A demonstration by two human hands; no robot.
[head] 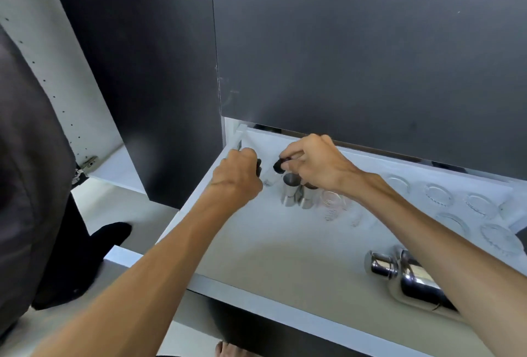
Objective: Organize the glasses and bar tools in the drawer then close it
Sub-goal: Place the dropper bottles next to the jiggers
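Steel measuring cups [296,192] are stood at the far left of the open drawer [256,294]. Just left of them, a small clear bottle [271,178] is pinched by its dark cap in the right hand [310,162]. The left hand [236,177] is clenched around something dark, unidentifiable. Clear glasses [456,208] are ranged to their right, a shaker [410,277] nearer.
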